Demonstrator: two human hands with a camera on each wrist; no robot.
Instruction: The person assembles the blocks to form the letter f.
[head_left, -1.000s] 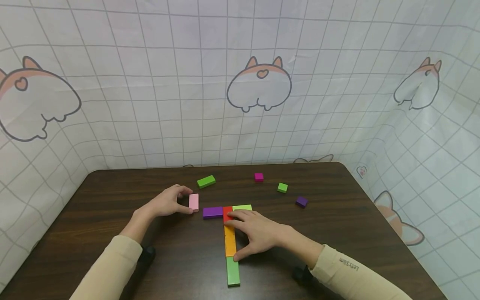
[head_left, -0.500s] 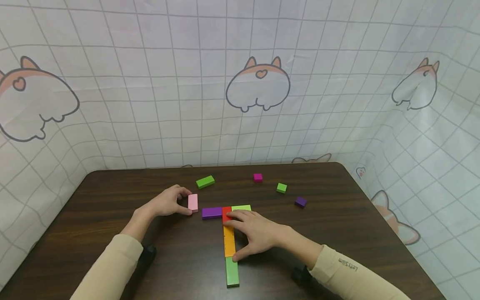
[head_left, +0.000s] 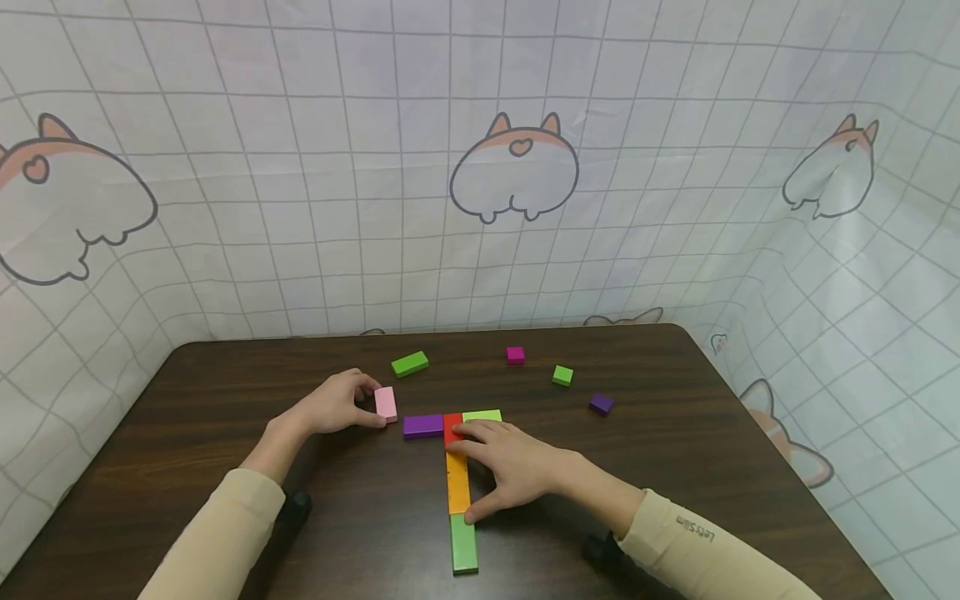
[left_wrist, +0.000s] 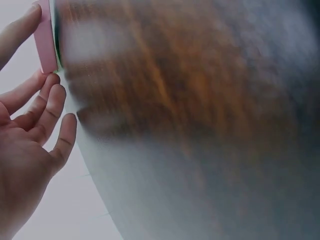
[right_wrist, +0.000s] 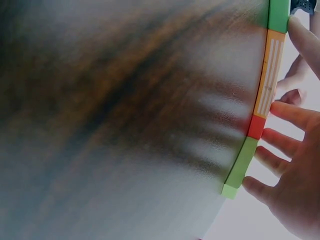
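My left hand pinches a pink block by its two ends, thumb at the near end and a finger at the far end. In the left wrist view the same pink block sits between thumb and fingertip. Just right of it lies a purple block, touching a red block. A yellow-green block adjoins the red one on the right. Below the red run an orange block and a green block in a line. With fingers spread, my right hand rests on this row; its fingertips partly cover the red block.
Toward the back of the dark wooden table lie a loose green block, a magenta cube, a small green cube and a dark purple cube. A white gridded cloth hangs behind and beside the table.
The pink block has turned slightly in my left hand, its far end tipping a little left. My right hand stays in place on the blocks.
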